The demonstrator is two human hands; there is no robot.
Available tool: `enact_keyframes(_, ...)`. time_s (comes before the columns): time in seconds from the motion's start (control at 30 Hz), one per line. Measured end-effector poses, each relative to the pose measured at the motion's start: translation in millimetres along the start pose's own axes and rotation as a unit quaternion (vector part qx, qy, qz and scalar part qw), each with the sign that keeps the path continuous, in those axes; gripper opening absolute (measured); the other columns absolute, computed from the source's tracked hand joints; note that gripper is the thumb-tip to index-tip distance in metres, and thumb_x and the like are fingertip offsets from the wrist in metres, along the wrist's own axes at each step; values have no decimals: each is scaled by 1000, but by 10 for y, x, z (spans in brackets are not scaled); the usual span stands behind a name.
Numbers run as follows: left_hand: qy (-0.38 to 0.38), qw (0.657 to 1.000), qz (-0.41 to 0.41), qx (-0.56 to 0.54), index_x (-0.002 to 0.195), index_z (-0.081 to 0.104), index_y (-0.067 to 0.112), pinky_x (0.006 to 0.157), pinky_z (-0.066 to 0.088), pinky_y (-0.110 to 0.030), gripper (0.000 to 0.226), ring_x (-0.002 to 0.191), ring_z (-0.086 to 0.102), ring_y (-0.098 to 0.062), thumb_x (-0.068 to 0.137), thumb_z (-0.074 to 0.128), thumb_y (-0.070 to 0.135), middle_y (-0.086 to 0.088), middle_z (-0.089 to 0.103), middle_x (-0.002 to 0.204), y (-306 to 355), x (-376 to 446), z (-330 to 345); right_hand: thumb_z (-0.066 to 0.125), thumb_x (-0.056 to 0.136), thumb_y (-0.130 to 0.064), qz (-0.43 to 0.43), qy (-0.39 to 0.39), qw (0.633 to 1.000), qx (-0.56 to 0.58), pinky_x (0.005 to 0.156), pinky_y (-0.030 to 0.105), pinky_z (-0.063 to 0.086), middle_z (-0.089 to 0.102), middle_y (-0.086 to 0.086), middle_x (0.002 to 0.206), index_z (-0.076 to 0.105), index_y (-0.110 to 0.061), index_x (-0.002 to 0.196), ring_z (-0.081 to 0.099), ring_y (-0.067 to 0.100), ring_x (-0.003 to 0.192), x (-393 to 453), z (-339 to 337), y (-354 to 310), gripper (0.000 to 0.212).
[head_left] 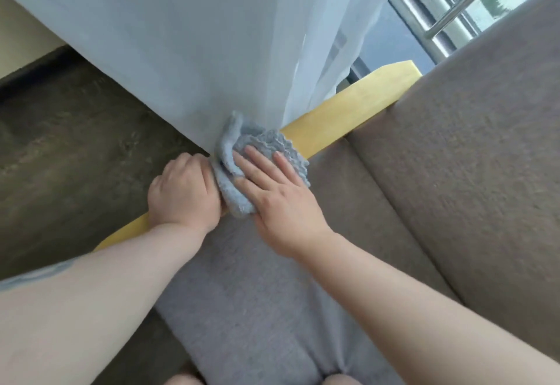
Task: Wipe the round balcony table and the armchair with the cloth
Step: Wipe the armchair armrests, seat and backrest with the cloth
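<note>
Both hands [188, 191] on yellow armrest [348, 112]; cloth [263, 154] pressed; curtain [181, 51] alongside.

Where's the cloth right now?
In the head view, the cloth sits mid-frame on the armchair's yellow armrest, pressed under the right hand, with the left hand gripping the armrest beside it and a sheer curtain just behind.

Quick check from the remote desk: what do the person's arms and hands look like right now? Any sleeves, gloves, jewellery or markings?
Both forearms are bare to the frame edge, with no sleeves in view. The left hand and right hand wear no gloves, and no rings, watch or bracelets show. The left forearm carries a blurred blue-grey marking near the left frame edge, possibly a tattoo. Fingernails look short and unpainted.
</note>
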State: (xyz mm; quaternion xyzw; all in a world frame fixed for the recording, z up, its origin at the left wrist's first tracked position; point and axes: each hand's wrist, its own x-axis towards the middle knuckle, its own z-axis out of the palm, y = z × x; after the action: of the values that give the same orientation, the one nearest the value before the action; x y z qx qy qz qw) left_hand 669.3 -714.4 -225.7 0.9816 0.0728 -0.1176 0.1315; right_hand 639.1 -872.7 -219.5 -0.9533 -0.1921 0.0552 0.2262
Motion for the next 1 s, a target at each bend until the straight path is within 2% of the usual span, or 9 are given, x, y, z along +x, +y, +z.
enact_keyframes(0.13,-10,1000,13,-12,74,45,17,66,33,-35,40,79,48,-25,92,13,32,0,48,78,42,-15,-9,39,73,-14,174,78,981,-26,118,47,12,44,5,147,57,-13,128,25,23,143,-89,-99,222,58)
enact_keyframes(0.3,-27,1000,1,-7,78,47,22,70,39,-36,23,89,56,-29,94,33,32,-3,55,85,-3,8,3,43,76,-15,-1,-13,1000,24,118,42,10,41,3,149,59,-12,122,27,22,143,57,-5,-105,49)
enact_keyframes(0.47,6,1000,-5,-21,79,52,18,70,36,-36,50,82,52,-24,91,8,40,2,52,81,15,-18,-6,48,70,-13,175,92,979,-47,116,45,13,46,10,144,58,-9,125,27,25,141,-78,-115,351,56)
enact_keyframes(0.53,-3,1000,-10,-26,78,52,18,70,37,-37,50,83,54,-27,90,9,40,0,55,82,5,-4,-12,44,70,-17,117,49,992,-17,115,45,15,50,11,141,60,-9,122,27,26,140,-151,-22,77,55)
enact_keyframes(0.63,-5,1000,-16,-22,77,51,18,69,37,-36,44,85,56,-30,88,13,38,-2,56,82,-16,-9,-3,47,77,-16,-68,-31,997,-6,118,37,8,42,3,148,57,-16,130,25,21,143,81,-49,165,54)
enact_keyframes(0.67,-4,999,-20,-26,76,51,18,68,36,-36,44,84,56,-30,87,12,38,-2,55,81,-15,-18,-2,48,76,-15,-58,-23,998,-31,118,37,9,41,1,149,55,-18,132,26,20,143,174,-123,337,56)
enact_keyframes(0.8,-6,999,-30,-34,75,50,18,73,37,-38,48,82,52,-28,86,8,39,-1,53,81,21,-9,-9,49,70,-6,205,89,974,-35,118,46,9,37,6,151,51,-12,134,18,22,145,6,-229,555,65)
enact_keyframes(0.93,0,999,-26,-20,78,54,18,72,37,-39,47,86,55,-32,86,11,37,-6,56,85,22,-8,-10,47,80,-14,-30,-9,999,2,118,41,12,40,2,150,56,-17,131,22,20,144,-51,-27,98,52)
enact_keyframes(1.0,4,999,-30,-24,78,54,16,71,36,-38,48,82,52,-29,87,12,37,-5,55,85,35,-21,4,45,78,-14,8,20,1000,-22,118,41,14,41,1,149,55,-17,132,25,19,143,74,-99,367,54)
